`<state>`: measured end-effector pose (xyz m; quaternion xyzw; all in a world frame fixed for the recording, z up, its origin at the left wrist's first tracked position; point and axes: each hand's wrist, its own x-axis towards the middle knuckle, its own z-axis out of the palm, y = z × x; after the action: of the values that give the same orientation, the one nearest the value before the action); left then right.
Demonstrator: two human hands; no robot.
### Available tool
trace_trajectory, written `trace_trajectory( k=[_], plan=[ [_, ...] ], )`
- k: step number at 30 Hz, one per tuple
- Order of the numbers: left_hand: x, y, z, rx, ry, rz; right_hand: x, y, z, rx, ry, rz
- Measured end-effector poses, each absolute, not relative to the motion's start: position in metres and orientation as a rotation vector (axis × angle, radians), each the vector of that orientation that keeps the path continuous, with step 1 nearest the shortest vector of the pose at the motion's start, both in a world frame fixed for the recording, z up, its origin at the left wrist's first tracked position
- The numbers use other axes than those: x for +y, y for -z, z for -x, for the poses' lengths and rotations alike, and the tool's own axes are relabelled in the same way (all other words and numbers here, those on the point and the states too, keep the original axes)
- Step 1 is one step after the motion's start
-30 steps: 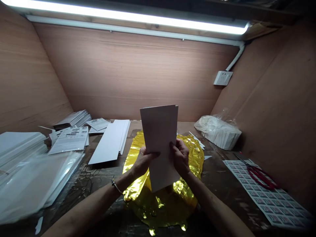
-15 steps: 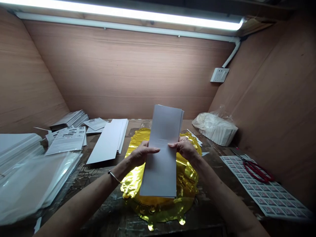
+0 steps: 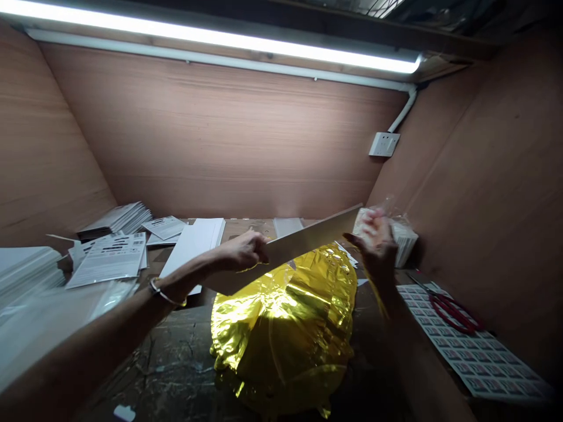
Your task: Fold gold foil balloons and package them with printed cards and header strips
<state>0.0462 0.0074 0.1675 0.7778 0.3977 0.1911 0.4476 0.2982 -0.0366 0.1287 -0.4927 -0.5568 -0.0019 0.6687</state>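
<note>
The long white card point(image 3: 308, 241) has swung from upright to nearly level, now gripped only by the left hand point(image 3: 243, 251), above the gold foil balloon point(image 3: 281, 328). The blurred right hand point(image 3: 373, 249), fingers parted, is at the bagged white cards point(image 3: 407, 237); whether it holds anything is unclear.
</note>
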Motion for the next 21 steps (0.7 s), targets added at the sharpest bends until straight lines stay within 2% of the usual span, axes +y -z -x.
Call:
trace_trajectory(
  k=[3, 5, 8, 15, 21],
  plan=[
    [0.012, -0.176, -0.057, 1.045, -0.217, -2.120, -0.064, -0.141, -0.295, -1.686, 0.441, 1.270],
    [0.014, -0.168, -0.068, 1.059, -0.082, -2.128, -0.074, -0.136, -0.283, -2.092, 0.477, 1.426],
    [0.018, -0.143, -0.081, 1.047, 0.009, -2.111, -0.072, -0.116, -0.268, -2.438, 0.349, 1.706],
    [0.031, -0.105, -0.080, 1.061, 0.133, -2.226, -0.054, -0.090, -0.266, -2.514, 0.247, 1.797],
    [0.036, -0.128, -0.079, 0.955, 0.251, -2.335, -0.046, -0.112, -0.265, -2.514, 0.257, 1.814]
  ],
)
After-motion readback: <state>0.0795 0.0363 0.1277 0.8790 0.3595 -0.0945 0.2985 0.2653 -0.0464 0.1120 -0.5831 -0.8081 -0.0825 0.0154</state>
